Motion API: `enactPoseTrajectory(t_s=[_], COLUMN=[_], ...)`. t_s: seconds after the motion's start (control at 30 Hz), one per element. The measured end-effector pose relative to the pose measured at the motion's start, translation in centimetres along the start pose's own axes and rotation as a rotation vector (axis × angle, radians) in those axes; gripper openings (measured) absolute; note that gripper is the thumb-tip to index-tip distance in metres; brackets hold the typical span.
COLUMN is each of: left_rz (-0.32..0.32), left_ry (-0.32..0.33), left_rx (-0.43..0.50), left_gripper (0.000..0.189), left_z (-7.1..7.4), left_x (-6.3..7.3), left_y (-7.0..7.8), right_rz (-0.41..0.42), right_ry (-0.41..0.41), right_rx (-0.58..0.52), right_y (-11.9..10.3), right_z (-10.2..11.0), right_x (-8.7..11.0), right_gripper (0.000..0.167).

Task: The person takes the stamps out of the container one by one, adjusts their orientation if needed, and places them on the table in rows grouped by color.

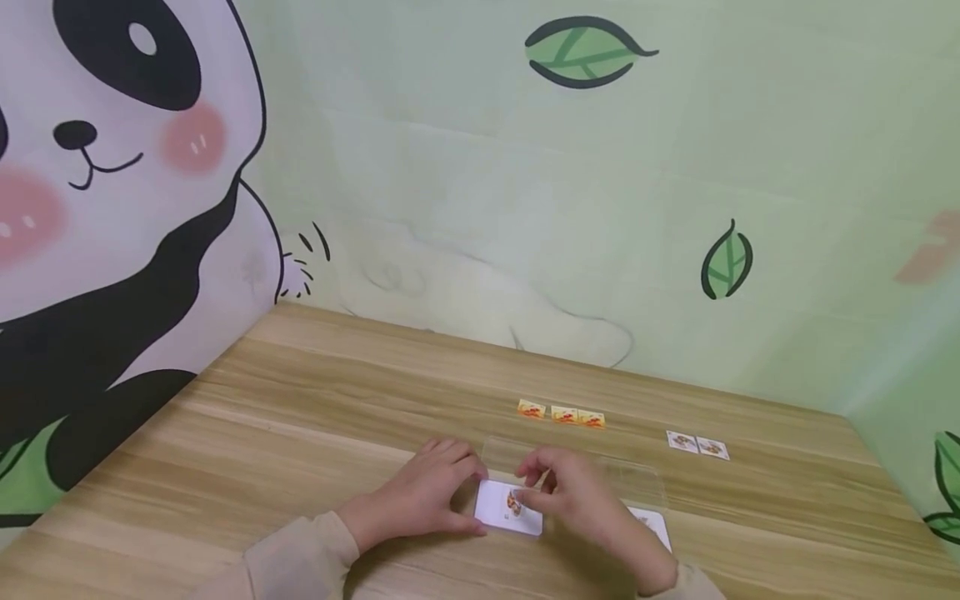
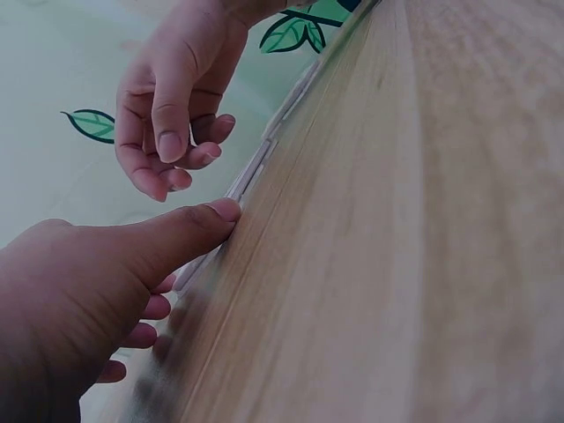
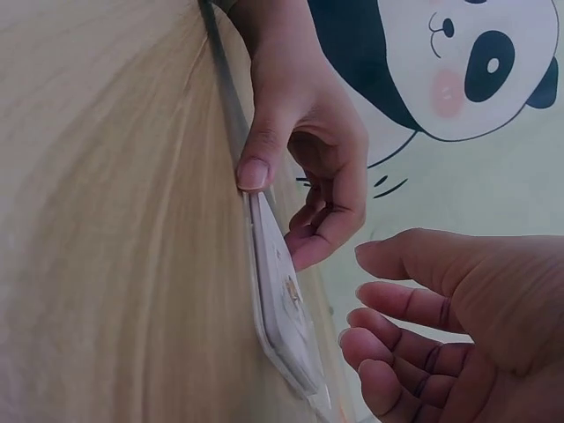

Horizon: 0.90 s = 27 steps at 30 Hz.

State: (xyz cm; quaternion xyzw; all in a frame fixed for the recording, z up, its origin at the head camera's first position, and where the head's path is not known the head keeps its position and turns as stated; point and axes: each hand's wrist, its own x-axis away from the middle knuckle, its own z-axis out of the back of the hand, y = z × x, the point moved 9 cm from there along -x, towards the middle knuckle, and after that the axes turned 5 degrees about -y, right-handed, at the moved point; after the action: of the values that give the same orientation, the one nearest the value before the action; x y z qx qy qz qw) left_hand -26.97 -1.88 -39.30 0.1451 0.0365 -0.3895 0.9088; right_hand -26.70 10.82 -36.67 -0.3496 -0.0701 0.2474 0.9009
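Observation:
A stack of white cards (image 1: 492, 503) with a small coloured picture on the top card lies in front of me, at a clear plastic tray (image 1: 647, 477). My left hand (image 1: 431, 493) grips the stack's left end, thumb on the near edge and fingers on the far edge. Above the stack hovers my right hand (image 1: 581, 497), its fingers loosely bent. In the right wrist view that hand is apart from the cards (image 3: 280, 295) and holds nothing. Partly hidden behind my right forearm is a second white card or stack (image 1: 656, 522).
Three small yellow-orange cards (image 1: 565, 416) lie in a row farther back on the wooden table (image 1: 337, 400). Two white picture cards (image 1: 697, 445) lie side by side to their right. A wall covering with a panda (image 1: 120, 225) and leaves borders the table's far and left edges.

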Motion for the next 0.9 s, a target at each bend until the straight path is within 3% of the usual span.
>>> enactPoseTrajectory(t_s=[0.33, 0.9], left_rz=[-0.009, 0.001], left_ry=[0.021, 0.001], left_rx=[0.005, 0.019], left_gripper=[0.053, 0.052], left_z=[0.3, 0.0], left_x=[0.0, 0.0], left_y=[0.1, 0.0], right_rz=[0.004, -0.036], right_ry=[-0.022, -0.025], right_rx=[0.066, 0.144], right_y=[0.1, 0.5], right_z=[-0.6, -1.6], right_x=[-0.3, -0.2], right_gripper=[0.016, 0.022])
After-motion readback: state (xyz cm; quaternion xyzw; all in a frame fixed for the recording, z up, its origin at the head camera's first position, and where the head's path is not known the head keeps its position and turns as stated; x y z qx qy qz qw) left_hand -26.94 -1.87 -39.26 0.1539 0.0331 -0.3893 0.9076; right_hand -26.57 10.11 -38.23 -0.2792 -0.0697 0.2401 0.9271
